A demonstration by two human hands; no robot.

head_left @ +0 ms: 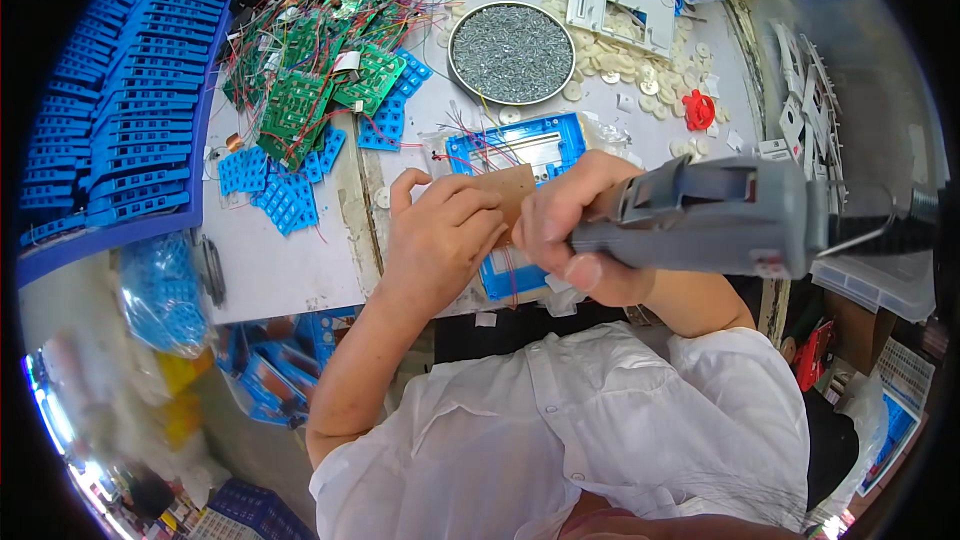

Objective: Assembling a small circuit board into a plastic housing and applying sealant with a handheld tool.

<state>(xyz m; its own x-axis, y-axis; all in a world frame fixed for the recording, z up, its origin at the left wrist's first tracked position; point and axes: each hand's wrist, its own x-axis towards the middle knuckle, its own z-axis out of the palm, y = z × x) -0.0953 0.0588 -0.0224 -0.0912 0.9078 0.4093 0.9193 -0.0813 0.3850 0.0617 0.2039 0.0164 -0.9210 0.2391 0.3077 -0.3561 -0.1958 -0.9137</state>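
Observation:
My right hand (pixel 585 225) is wrapped round a grey electric screwdriver (pixel 720 225), which lies nearly level and points left. Its tip is hidden behind my fingers. With bent fingers, my left hand (pixel 440 235) grips the near left side of a brown circuit board (pixel 516 188). That board is tilted over a blue plastic casing (pixel 572 135), and both hands meet at it. Thin red wires stick out of the casing's left side, and a metallic strip shows inside it. My hands cover much of the casing's middle.
A round dish of small metal screws (pixel 512 52) stands beyond the casing. Green circuit boards (pixel 295 115) with tangled wires are heaped left of it, near blue keypads (pixel 287 202). Off-white discs (pixel 650 75) and a red plastic part (pixel 699 110) lie right. A bin of blue parts (pixel 193 180) borders the left.

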